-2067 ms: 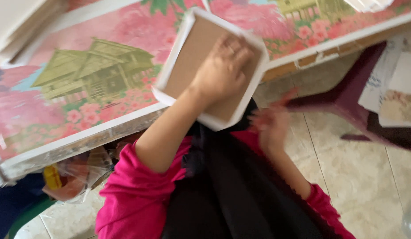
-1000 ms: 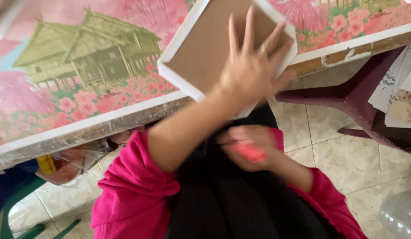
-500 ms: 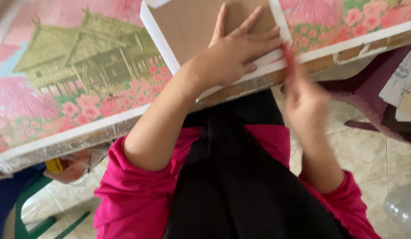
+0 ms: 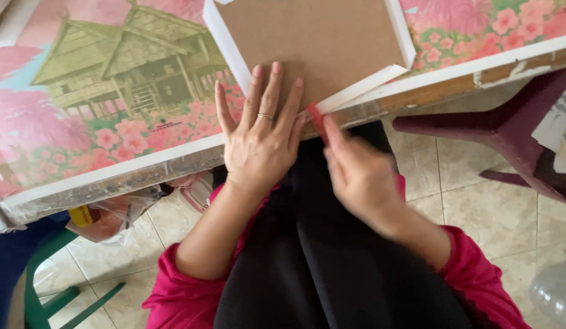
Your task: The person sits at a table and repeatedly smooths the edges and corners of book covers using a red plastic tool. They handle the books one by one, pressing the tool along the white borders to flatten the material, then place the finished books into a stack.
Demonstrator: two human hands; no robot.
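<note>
The white-bordered frame (image 4: 313,42) lay face down on the painted table (image 4: 112,109) — plain brown backing up. The left hand (image 4: 261,143) pressed flat, fingers spread; the right hand (image 4: 356,173) pinched a small red tool (image 4: 317,119) at its lower edge.

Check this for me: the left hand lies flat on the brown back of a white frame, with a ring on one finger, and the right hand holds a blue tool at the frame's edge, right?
Nearly. The tool in the right hand is red, not blue, as the head view shows. The left hand does lie flat on the white frame, ring on one finger.
</note>
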